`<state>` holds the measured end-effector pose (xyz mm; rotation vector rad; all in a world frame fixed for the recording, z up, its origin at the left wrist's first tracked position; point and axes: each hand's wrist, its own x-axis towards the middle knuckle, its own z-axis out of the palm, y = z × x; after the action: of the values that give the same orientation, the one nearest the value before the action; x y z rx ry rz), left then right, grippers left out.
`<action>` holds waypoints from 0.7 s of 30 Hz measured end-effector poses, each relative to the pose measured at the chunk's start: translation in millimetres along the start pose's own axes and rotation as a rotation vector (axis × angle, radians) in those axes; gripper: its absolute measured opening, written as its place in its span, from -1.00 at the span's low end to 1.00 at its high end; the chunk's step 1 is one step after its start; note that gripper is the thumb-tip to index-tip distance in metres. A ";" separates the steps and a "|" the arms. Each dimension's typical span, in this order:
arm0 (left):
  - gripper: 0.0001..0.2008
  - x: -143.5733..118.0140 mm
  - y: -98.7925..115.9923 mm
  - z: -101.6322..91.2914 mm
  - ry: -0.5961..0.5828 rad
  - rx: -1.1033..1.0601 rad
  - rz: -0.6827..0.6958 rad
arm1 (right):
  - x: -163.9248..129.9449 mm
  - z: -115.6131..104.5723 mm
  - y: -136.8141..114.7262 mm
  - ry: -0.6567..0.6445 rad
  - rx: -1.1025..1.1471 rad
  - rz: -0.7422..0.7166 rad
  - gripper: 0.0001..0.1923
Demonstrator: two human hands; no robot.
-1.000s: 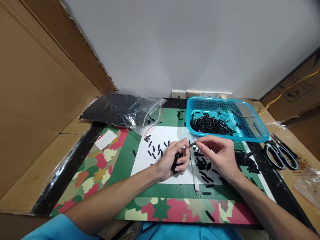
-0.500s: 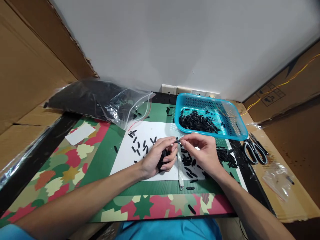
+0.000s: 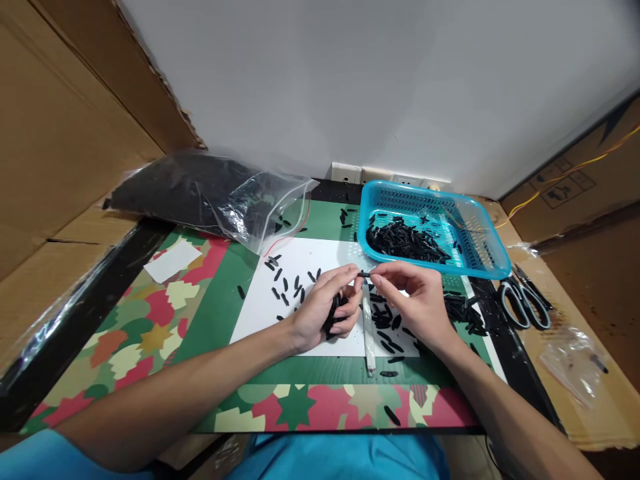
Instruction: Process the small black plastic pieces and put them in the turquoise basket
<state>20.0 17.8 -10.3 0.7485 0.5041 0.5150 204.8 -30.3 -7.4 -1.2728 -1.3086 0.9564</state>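
My left hand [image 3: 330, 303] is closed around a bunch of small black elongated pieces [image 3: 334, 319]. Between its fingertips and those of my right hand [image 3: 413, 300] lies a single black piece [image 3: 365, 275], pinched at both ends. The right hand's other fingers are curled. Below the hands is a sheet of white paper [image 3: 250, 323], strewn with loose black pieces [image 3: 297, 287] on its left part and more under the right hand. A narrow whitish strip [image 3: 369, 333] runs down the paper between the hands. What exactly the black pieces are, I cannot tell.
Behind my right hand stands a blue plastic basket [image 3: 483, 270] with a heap of black pieces. A clear zip bag [image 3: 200, 193] of dark material lies back left. Scissors [image 3: 523, 303] and a small plastic bag [image 3: 575, 367] rest on cardboard at right. Cardboard walls flank both sides.
The whole view has shifted slightly, so everything appears a little further right. Both hands keep nearly the same pose, and the pinched black piece now shows more plainly between the fingertips.
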 end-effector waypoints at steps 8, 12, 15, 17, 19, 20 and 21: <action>-0.68 0.0 -0.7 -0.5 -0.004 0.007 0.003 | 0.4 -0.5 -0.7 -0.002 -0.020 0.005 -0.81; -0.68 0.4 -0.9 -0.2 -0.006 0.008 0.005 | 0.3 0.1 -0.8 0.009 -0.032 -0.018 -0.83; -0.69 0.4 -1.2 -0.6 -0.005 0.003 0.011 | 0.2 0.1 -1.5 0.021 -0.032 -0.031 -0.85; -0.70 0.4 -1.3 -0.8 -0.002 -0.001 0.011 | 0.0 -0.2 -2.1 0.027 -0.039 -0.033 -0.85; -0.70 0.3 -1.2 -0.9 -0.001 -0.002 0.008 | -0.1 -0.4 -2.7 0.027 -0.049 -0.033 -0.85; -0.70 0.3 -1.1 -0.9 -0.001 -0.001 0.006 | -0.1 -0.4 -2.9 0.026 -0.054 -0.032 -0.85; -0.69 0.2 -1.0 -0.9 -0.001 -0.001 0.004 | -0.1 -0.3 -3.0 0.024 -0.056 -0.032 -0.85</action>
<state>20.0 17.7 -11.6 0.7494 0.5019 0.5191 204.6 -30.9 -4.4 -1.2988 -1.3420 0.8851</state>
